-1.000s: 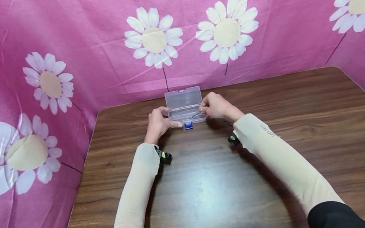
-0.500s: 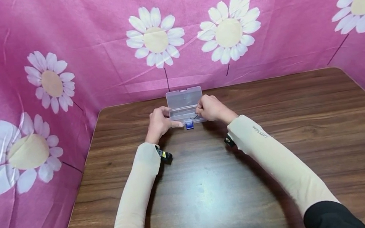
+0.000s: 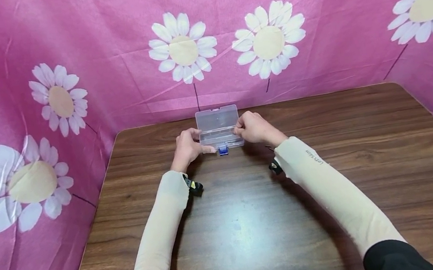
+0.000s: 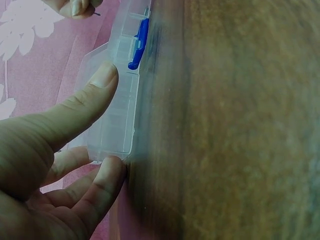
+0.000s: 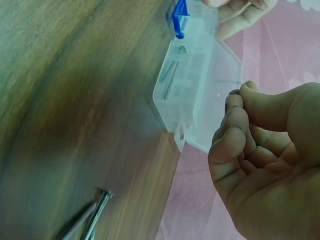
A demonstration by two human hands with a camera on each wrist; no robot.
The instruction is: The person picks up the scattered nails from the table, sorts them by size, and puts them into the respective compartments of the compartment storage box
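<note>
A clear plastic divided box (image 3: 221, 137) with its lid raised stands near the table's back edge. My left hand (image 3: 188, 147) grips its left end, the thumb (image 4: 104, 75) along the front wall near the blue latch (image 4: 139, 44) and the other fingers around the end. Above the right compartments is my right hand (image 3: 254, 127), thumb and index fingertips (image 5: 247, 90) pinched together. A short dark tip of a nail (image 4: 97, 14) pokes out from them in the left wrist view; the rest is hidden by the fingers. Thin metal nails (image 5: 171, 79) lie inside the box's end compartment.
More metal nails (image 5: 97, 215) lie on the wooden table (image 3: 236, 223) to the right of the box, mostly hidden under the right wrist in the head view. A pink flowered cloth (image 3: 227, 60) hangs right behind the table's back edge.
My right hand reached left over the box with a nail, then drew back slightly right; the nail seen at its fingertips earlier no longer shows in the head view. The left hand keeps its place.
</note>
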